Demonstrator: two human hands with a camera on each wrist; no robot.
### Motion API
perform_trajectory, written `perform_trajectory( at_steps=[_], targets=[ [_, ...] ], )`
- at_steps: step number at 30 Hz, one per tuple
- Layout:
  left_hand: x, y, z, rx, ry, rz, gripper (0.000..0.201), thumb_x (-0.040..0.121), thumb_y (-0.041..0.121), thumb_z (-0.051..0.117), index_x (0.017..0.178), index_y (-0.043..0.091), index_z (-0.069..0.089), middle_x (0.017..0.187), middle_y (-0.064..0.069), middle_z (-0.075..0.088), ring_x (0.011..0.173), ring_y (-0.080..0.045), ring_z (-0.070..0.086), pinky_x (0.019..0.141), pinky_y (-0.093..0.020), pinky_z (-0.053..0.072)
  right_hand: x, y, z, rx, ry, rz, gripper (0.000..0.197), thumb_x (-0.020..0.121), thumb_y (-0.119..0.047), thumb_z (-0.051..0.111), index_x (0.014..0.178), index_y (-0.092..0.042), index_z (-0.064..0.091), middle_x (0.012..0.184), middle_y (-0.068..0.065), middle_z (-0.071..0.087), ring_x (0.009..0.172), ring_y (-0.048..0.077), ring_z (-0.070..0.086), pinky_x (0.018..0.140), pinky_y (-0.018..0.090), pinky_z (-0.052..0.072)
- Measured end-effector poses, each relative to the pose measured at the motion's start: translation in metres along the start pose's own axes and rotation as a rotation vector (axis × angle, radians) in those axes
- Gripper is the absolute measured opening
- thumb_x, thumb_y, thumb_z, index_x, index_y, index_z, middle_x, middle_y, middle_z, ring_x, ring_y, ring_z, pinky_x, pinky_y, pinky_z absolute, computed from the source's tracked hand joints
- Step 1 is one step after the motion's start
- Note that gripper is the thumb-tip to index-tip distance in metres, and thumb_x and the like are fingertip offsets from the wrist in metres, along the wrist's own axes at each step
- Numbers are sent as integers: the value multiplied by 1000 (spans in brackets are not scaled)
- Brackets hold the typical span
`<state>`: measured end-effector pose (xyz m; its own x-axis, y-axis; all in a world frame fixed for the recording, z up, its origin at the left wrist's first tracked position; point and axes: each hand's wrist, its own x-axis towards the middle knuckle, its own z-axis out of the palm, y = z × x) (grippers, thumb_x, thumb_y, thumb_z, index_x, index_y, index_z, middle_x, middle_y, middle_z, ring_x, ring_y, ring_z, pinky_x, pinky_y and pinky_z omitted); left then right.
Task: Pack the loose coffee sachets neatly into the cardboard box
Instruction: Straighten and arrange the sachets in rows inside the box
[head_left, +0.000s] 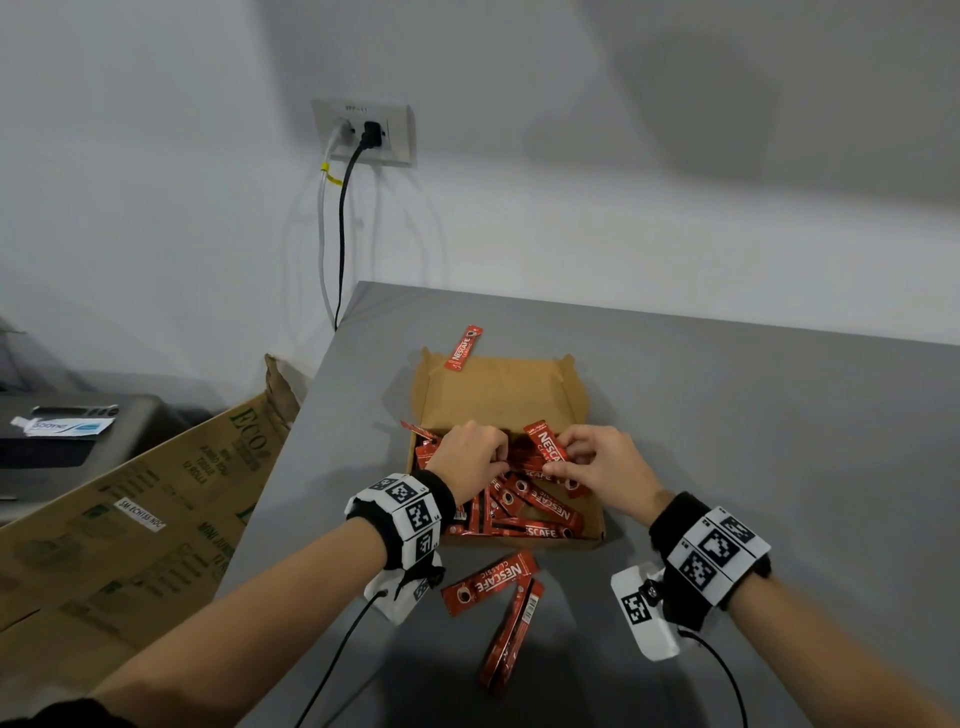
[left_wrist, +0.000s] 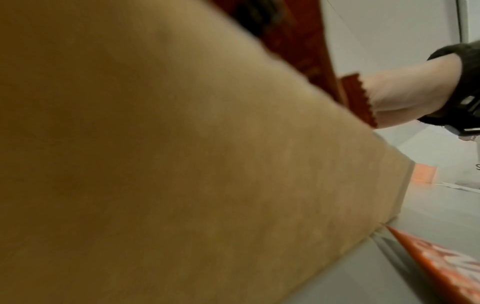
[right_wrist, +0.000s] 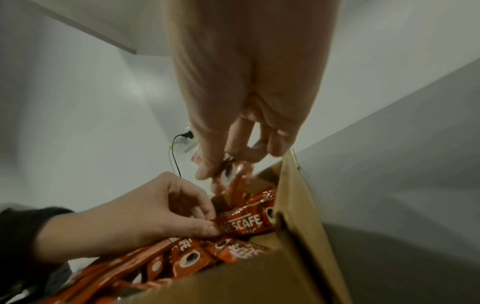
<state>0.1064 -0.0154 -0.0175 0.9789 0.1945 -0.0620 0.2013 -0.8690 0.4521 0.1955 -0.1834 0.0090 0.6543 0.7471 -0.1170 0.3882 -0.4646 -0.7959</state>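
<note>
Head: both my hands in the box (head_left: 498, 384); right hand (head_left: 597, 467) pinches a sachet (head_left: 545, 441), long axis pointing away from me.
Left wrist: box wall only.
Right wrist: left hand (right_wrist: 145, 218) pinches another sachet (right_wrist: 244, 223) lying crosswise.

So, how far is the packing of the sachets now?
Most sachets lie in the box, but jumbled. Both hands pinch sachets inside. Left: two in front, one on the far rim, then tidying.

Glossy foil sachets (head_left: 540, 506), matt cardboard box (head_left: 498, 389)
</note>
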Motion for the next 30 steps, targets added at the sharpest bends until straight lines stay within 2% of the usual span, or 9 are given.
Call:
perform_trajectory(
  at_steps=[2, 4, 6, 9, 13, 16, 19, 22, 30],
  targets=[
    [1, 0, 0, 2, 2, -3, 11, 87, 19, 63, 90, 9, 67, 91, -5, 69, 83, -20, 63, 78, -33, 50, 0, 2, 1, 19, -12, -10, 14, 77, -19, 74, 79, -22, 61, 75, -12, 67, 65, -5, 64, 58, 8, 48],
    [1, -1, 1, -2, -2, -8, 14, 87, 22, 64, 90, 9, 67, 91, -5, 68, 83, -20, 63, 79, -34, 51, 2, 4, 1, 16, 20, -19, 9, 82, -18, 70, 83, -23, 63, 75, -13, 65, 64, -5, 62, 62, 10, 48],
    [1, -1, 1, -7, -3, -14, 15, 87, 23, 64, 90, 8, 67, 90, -5, 68, 82, -20, 63, 79, -35, 52, 4, 5, 2, -27, 84, -33, 5, 90, -14, 59, 92, -16, 63, 73, -11, 60, 61, -3, 58, 62, 10, 45],
    [1, -1, 1, -14, -1, -11, 15, 86, 21, 65, 89, 7, 67, 90, -6, 68, 81, -20, 63, 77, -34, 52, 8, 2, 3, -191, 89, -116, 17, 95, -6, 47, 108, -3, 58, 91, -9, 48, 76, 1, 49, 70, 4, 41],
    [0, 0, 0, -11, 8, 3, 14, 87, 19, 63, 95, 8, 67, 94, -5, 68, 84, -20, 63, 78, -32, 52, 6, -5, 4, -524, -116, -229, 21, 94, -11, 48, 112, -8, 58, 103, -1, 55, 95, 14, 53, 87, 24, 44],
    [-1, 0, -2, 1, 8, 9, 14, 87, 16, 61, 96, 7, 67, 94, -7, 69, 86, -21, 63, 79, -34, 52, 6, -7, 10, -782, -177, -257, 19, 92, -12, 46, 102, -11, 62, 99, 3, 62, 94, 20, 56, 80, 30, 46],
    [-1, 0, -3, -8, 0, 6, 14, 87, 16, 62, 96, 6, 67, 93, -8, 69, 85, -22, 63, 79, -34, 51, 7, -8, 13, -833, -145, -221, 10, 89, -12, 48, 93, -11, 56, 91, 5, 64, 86, 24, 59, 73, 33, 48],
    [-1, 0, -4, -18, -10, 5, 14, 87, 15, 62, 95, 6, 67, 92, -8, 69, 85, -22, 63, 79, -35, 51, 7, -12, 11, -857, -148, -194, 10, 90, -12, 47, 88, -10, 56, 91, 7, 64, 84, 26, 60, 74, 35, 50],
    [-3, 2, -5, -30, -56, 25, 12, 83, 10, 60, 90, 5, 67, 85, -9, 68, 74, -20, 61, 67, -29, 53, 9, -13, 21, -918, -202, -278, 14, 92, -4, 42, 94, -6, 56, 96, 11, 65, 89, 29, 62, 73, 36, 49]
  ],
)
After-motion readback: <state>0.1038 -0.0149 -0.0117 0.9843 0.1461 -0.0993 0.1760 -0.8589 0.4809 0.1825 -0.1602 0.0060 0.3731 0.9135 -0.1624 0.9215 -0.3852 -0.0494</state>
